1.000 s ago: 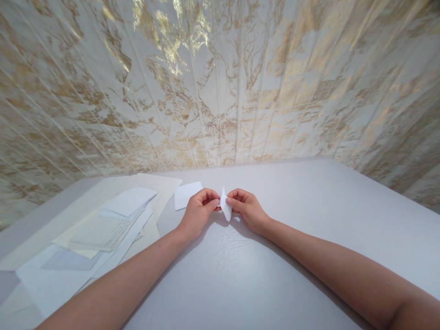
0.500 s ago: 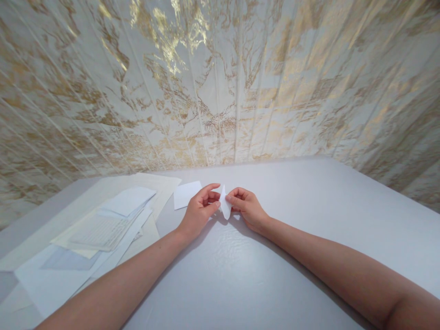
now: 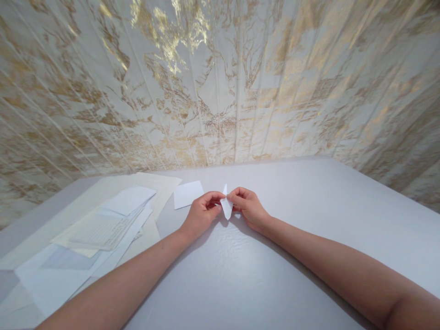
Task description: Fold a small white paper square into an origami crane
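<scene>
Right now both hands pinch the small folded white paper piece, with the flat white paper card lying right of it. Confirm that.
Not quite. The head view shows the flat white paper card left of the small folded white paper piece, which the left hand and right hand pinch.

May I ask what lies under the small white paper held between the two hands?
Only the grey table shows beneath the small white paper, pinched by the left hand and right hand. Their fingertips cover its side edges; whether its tip touches the table cannot be told.
</scene>
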Available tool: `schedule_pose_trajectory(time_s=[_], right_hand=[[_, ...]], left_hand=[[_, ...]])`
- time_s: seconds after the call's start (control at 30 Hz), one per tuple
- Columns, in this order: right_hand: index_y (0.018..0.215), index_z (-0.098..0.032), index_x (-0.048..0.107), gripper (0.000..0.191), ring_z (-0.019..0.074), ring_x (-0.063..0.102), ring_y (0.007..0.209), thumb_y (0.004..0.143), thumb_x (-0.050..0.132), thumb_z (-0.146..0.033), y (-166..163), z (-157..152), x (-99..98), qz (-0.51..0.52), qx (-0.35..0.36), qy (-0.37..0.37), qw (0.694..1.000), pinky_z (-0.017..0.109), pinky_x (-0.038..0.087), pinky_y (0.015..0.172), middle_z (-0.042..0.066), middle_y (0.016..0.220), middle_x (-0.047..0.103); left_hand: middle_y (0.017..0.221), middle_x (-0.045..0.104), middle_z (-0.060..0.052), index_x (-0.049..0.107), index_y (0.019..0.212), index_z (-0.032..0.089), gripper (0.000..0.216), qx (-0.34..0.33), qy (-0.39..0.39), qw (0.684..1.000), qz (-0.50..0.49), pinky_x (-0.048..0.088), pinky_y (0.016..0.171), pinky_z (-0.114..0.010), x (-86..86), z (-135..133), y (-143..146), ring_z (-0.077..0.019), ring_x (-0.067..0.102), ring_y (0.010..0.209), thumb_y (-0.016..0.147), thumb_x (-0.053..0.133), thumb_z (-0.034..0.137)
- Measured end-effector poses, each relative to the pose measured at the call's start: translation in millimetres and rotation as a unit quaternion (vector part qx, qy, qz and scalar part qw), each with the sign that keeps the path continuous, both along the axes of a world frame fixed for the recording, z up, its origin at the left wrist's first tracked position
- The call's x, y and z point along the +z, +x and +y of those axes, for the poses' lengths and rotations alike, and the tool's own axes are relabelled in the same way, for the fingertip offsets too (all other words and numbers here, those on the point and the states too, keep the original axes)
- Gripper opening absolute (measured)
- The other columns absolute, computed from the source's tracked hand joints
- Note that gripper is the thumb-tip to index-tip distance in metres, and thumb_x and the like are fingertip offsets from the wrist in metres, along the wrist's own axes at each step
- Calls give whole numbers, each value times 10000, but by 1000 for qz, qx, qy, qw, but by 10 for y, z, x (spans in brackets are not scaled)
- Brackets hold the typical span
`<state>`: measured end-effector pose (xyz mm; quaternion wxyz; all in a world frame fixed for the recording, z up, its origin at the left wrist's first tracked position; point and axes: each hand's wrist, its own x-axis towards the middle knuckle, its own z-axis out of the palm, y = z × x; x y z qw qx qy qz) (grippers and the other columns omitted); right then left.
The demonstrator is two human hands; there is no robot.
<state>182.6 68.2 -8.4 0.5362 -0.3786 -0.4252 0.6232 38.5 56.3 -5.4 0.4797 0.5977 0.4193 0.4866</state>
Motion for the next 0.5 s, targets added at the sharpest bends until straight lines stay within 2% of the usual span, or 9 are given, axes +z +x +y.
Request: schedule_pose_trajectory(time_s=[0.17, 0.33, 0.5], right_hand=[[710, -177, 560, 205, 83, 518, 478, 589, 702, -261, 13, -8, -7, -6, 25, 43, 999, 210, 407, 479, -45, 535, 587], [776, -181, 623, 156, 111, 574, 654, 633, 665, -228, 56, 14, -39, -47, 54, 135, 988, 264, 469, 643, -11, 713, 628], [832, -188, 632, 202, 149, 598, 737, 633, 663, -199, 69, 38, -100, -119, 34, 191, 974, 304, 472, 701, 23, 829, 639]], left_hand=[[706, 659, -16, 661, 744, 163, 141, 37, 5, 999, -7, 444, 655, -271, -30, 33, -11, -151, 580, 663, 623, 591, 143], [632, 636, 14, 648, 620, 163, 93, 113, 9, 991, -65, 420, 612, -231, -30, 74, -3, -116, 543, 605, 571, 589, 110], [601, 630, 19, 642, 649, 157, 104, 109, -16, 989, -100, 416, 573, -227, 2, 65, 20, -110, 534, 558, 546, 637, 141]])
